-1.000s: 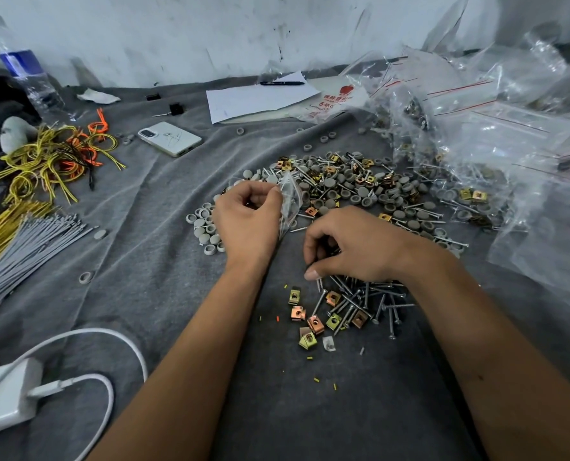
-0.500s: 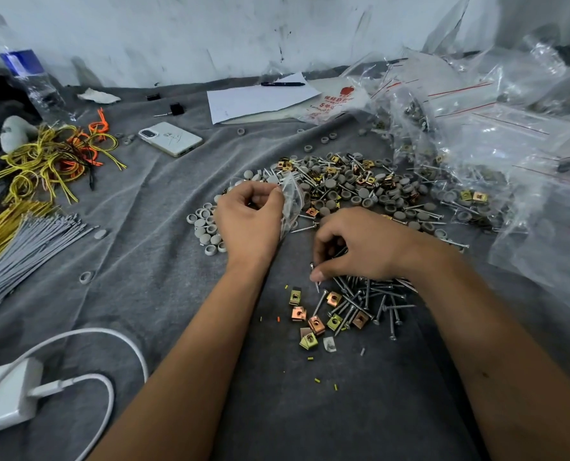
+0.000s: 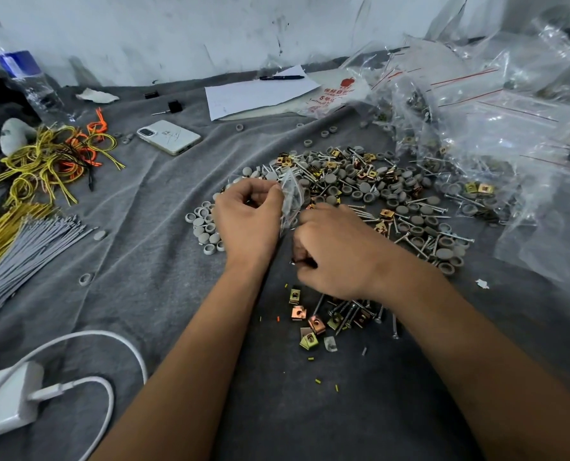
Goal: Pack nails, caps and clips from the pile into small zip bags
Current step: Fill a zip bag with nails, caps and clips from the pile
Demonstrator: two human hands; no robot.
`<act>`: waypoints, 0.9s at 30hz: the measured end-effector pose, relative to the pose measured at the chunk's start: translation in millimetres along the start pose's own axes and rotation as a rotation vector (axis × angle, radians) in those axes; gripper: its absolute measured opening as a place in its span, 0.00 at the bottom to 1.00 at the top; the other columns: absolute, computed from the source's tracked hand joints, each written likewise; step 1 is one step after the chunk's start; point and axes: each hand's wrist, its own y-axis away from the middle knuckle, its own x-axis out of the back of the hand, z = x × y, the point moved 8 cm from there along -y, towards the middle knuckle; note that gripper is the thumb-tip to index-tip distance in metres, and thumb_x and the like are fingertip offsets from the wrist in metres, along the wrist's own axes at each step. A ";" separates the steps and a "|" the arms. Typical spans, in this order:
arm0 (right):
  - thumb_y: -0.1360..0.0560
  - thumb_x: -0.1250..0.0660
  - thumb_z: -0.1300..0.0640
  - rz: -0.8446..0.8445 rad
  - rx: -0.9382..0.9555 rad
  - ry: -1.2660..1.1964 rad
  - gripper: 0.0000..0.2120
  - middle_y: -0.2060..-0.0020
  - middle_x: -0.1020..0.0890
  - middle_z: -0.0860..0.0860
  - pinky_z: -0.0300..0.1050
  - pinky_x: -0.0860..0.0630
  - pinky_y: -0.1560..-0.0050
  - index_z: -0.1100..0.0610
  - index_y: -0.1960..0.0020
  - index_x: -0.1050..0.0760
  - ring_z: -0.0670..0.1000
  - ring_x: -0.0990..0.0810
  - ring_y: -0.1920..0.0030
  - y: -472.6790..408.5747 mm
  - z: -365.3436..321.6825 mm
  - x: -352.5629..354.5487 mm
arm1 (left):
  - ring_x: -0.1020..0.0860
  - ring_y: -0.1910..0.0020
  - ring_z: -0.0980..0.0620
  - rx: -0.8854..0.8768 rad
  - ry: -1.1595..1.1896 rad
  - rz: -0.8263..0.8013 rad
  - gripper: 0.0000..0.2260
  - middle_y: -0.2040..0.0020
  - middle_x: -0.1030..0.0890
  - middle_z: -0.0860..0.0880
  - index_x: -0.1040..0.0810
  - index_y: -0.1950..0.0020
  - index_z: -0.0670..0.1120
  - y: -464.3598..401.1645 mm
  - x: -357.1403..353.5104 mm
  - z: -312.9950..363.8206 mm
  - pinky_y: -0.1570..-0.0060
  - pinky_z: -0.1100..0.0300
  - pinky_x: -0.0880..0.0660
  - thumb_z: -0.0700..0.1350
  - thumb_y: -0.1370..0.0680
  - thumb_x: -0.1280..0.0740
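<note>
My left hand (image 3: 247, 221) pinches a small clear zip bag (image 3: 291, 201) and holds it upright over the grey cloth. My right hand (image 3: 333, 251) is right beside the bag's lower edge, fingers curled round a few nails whose tips show at the fingertips. Below my right wrist lies a small heap of nails (image 3: 353, 311) and brass clips (image 3: 310, 322). Behind both hands spreads the big pile of grey caps, nails and clips (image 3: 376, 191). A cluster of grey caps (image 3: 203, 227) sits left of my left hand.
Filled and empty zip bags (image 3: 476, 128) are heaped at the right. A phone (image 3: 168, 136), paper with a pen (image 3: 260, 91), yellow and orange wires (image 3: 50, 158), grey ties (image 3: 20, 251), a water bottle (image 3: 27, 84) and a white charger with cable (image 3: 11, 397) lie at the left.
My right hand has lifted off the near nail heap and moved up and left to the bag with nails in its fingers. My left hand has stayed put with the bag.
</note>
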 end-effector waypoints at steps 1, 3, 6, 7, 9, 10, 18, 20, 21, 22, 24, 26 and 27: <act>0.22 0.33 0.50 0.007 -0.005 -0.076 0.07 0.52 0.25 0.48 0.49 0.29 0.40 0.53 0.54 0.23 0.51 0.28 0.46 0.3 7.0 1.6 | 0.24 0.69 0.62 0.003 0.002 0.007 0.06 0.67 0.17 0.55 0.15 0.60 0.50 -0.3 0.4 -0.3 0.64 0.64 0.27 0.39 0.26 0.26; 0.19 0.34 0.53 0.051 -0.060 -0.274 0.04 0.53 0.25 0.46 0.43 0.28 0.47 0.52 0.51 0.24 0.47 0.27 0.49 1.5 26.8 8.3 | 0.24 0.69 0.61 0.009 0.006 0.018 0.05 0.67 0.17 0.54 0.14 0.59 0.48 0.0 1.0 -0.5 0.64 0.63 0.26 0.39 0.26 0.27; 0.18 0.35 0.56 0.257 -0.161 -0.436 0.02 0.55 0.21 0.43 0.38 0.29 0.56 0.52 0.49 0.25 0.42 0.23 0.54 4.7 56.4 23.5 | 0.23 0.68 0.61 -0.014 -0.008 0.001 0.04 0.66 0.17 0.53 0.14 0.58 0.47 1.7 -0.6 2.3 0.63 0.64 0.26 0.39 0.25 0.26; 0.18 0.34 0.57 0.334 -0.174 -0.447 0.01 0.55 0.19 0.45 0.38 0.28 0.56 0.53 0.49 0.24 0.43 0.21 0.55 5.7 61.9 28.0 | 0.23 0.67 0.60 -0.036 -0.019 -0.017 0.04 0.65 0.16 0.52 0.14 0.58 0.47 2.9 -2.3 4.9 0.63 0.64 0.26 0.39 0.25 0.26; 0.20 0.30 0.60 0.428 -0.167 -0.445 0.02 0.56 0.17 0.46 0.31 0.29 0.55 0.54 0.49 0.20 0.43 0.21 0.56 6.9 63.4 32.9 | 0.22 0.66 0.60 -0.085 -0.032 -0.073 0.04 0.64 0.16 0.51 0.14 0.57 0.45 5.5 -7.1 10.6 0.63 0.66 0.26 0.38 0.24 0.26; 0.21 0.29 0.61 0.451 -0.156 -0.429 0.02 0.56 0.17 0.46 0.27 0.31 0.56 0.55 0.50 0.19 0.40 0.22 0.58 7.1 61.7 34.0 | 0.22 0.67 0.59 -0.101 -0.029 -0.112 0.04 0.64 0.16 0.51 0.14 0.56 0.44 7.4 -10.9 12.9 0.64 0.66 0.26 0.37 0.24 0.26; 0.29 0.22 0.65 0.587 -0.119 -0.417 0.12 0.60 0.19 0.44 0.26 0.28 0.61 0.55 0.49 0.18 0.35 0.22 0.63 8.9 60.9 34.6 | 0.22 0.70 0.51 -0.068 0.072 -0.313 0.09 0.67 0.17 0.49 0.15 0.60 0.49 13.2 -28.7 13.4 0.67 0.57 0.24 0.35 0.24 0.25; 0.30 0.21 0.64 0.654 -0.098 -0.426 0.11 0.60 0.17 0.45 0.30 0.25 0.60 0.55 0.52 0.19 0.38 0.20 0.62 10.7 58.1 36.9 | 0.23 0.73 0.54 -0.052 0.119 -0.310 0.08 0.69 0.17 0.49 0.15 0.59 0.47 12.3 -28.6 11.3 0.70 0.61 0.26 0.35 0.25 0.25; 0.30 0.22 0.64 0.682 -0.092 -0.433 0.10 0.60 0.16 0.45 0.36 0.21 0.59 0.55 0.53 0.19 0.40 0.19 0.61 11.4 57.0 37.1 | 0.24 0.74 0.55 -0.041 0.149 -0.306 0.07 0.70 0.18 0.48 0.14 0.59 0.46 11.7 -28.2 10.3 0.72 0.63 0.27 0.35 0.25 0.26; 0.29 0.22 0.64 0.698 -0.089 -0.440 0.09 0.59 0.15 0.46 0.41 0.19 0.57 0.55 0.53 0.19 0.42 0.18 0.60 11.6 56.3 36.3 | 0.24 0.75 0.55 -0.028 0.182 -0.302 0.06 0.71 0.18 0.47 0.14 0.59 0.45 11.0 -27.8 9.5 0.73 0.63 0.28 0.35 0.25 0.26; 0.27 0.24 0.65 0.663 -0.081 -0.453 0.08 0.57 0.14 0.48 0.47 0.18 0.53 0.55 0.51 0.17 0.45 0.15 0.56 8.8 54.6 29.5 | 0.25 0.76 0.55 -0.007 0.227 -0.291 0.04 0.70 0.19 0.45 0.14 0.60 0.45 9.3 -27.1 7.5 0.74 0.64 0.29 0.37 0.27 0.27; 0.26 0.26 0.66 0.592 -0.049 -0.464 0.09 0.54 0.13 0.49 0.48 0.17 0.49 0.56 0.47 0.17 0.46 0.14 0.52 4.1 50.4 23.2 | 0.25 0.75 0.55 0.003 0.244 -0.269 0.03 0.69 0.18 0.45 0.15 0.61 0.45 7.3 -25.4 5.4 0.74 0.64 0.29 0.39 0.28 0.27; 0.25 0.27 0.67 0.588 -0.029 -0.489 0.10 0.53 0.13 0.49 0.46 0.17 0.47 0.57 0.46 0.16 0.45 0.14 0.51 3.5 49.4 23.5 | 0.25 0.75 0.55 0.010 0.253 -0.256 0.02 0.70 0.18 0.45 0.15 0.60 0.45 6.1 -24.5 4.2 0.74 0.64 0.29 0.40 0.28 0.27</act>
